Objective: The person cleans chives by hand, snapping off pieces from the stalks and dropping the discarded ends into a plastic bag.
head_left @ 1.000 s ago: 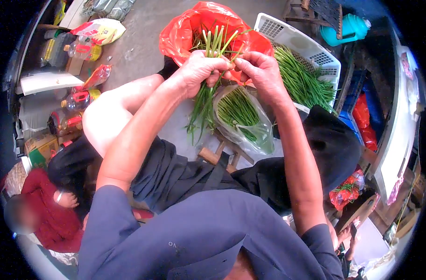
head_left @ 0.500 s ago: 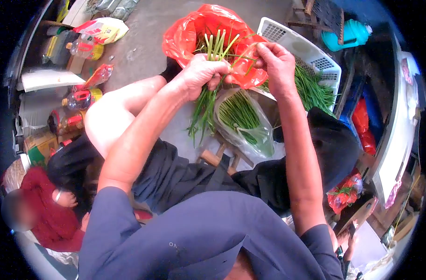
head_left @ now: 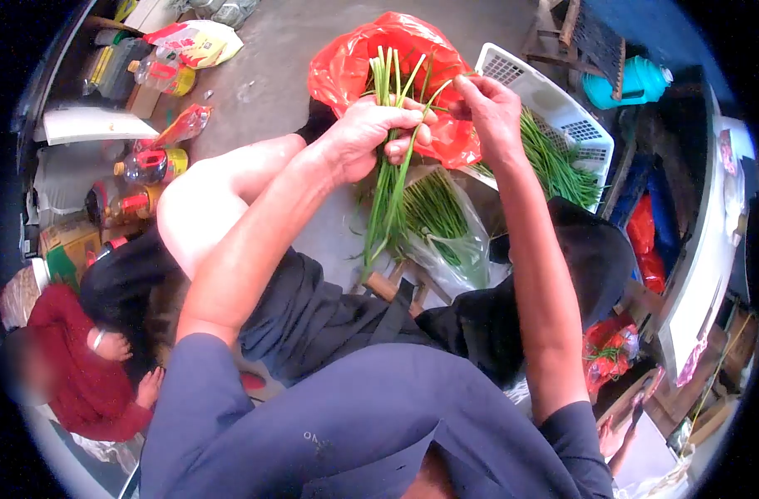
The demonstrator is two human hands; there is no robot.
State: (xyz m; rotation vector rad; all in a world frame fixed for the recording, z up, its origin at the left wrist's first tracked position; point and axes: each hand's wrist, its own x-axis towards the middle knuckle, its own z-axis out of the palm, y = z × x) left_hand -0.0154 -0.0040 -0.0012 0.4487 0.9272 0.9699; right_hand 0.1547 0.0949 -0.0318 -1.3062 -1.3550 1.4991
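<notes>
My left hand [head_left: 369, 137] is closed round a bunch of long green stalks [head_left: 383, 208], their pale ends pointing up and the leafy ends hanging down. My right hand [head_left: 489, 108] is pinched at the tip of a thin green stalk that runs across from the bunch. Behind both hands an open red plastic bag [head_left: 338, 75] holds loose green scraps. Below them, a clear plastic bag [head_left: 471, 270] contains more green stalks. A white slatted basket [head_left: 525, 75] with a large heap of green stalks [head_left: 554, 166] stands to the right.
Bottles [head_left: 159, 75] and a cardboard box [head_left: 70, 248] line the left side. A person in a red sweater [head_left: 84, 366] sits at the lower left. A teal jug [head_left: 633, 83] is at the upper right, and a small red bag [head_left: 608, 353] lies lower right.
The bunch in my left hand now hangs more to the right, partly over the clear bag. My right hand first moved away from my left hand, up and to the right, and remains apart from it.
</notes>
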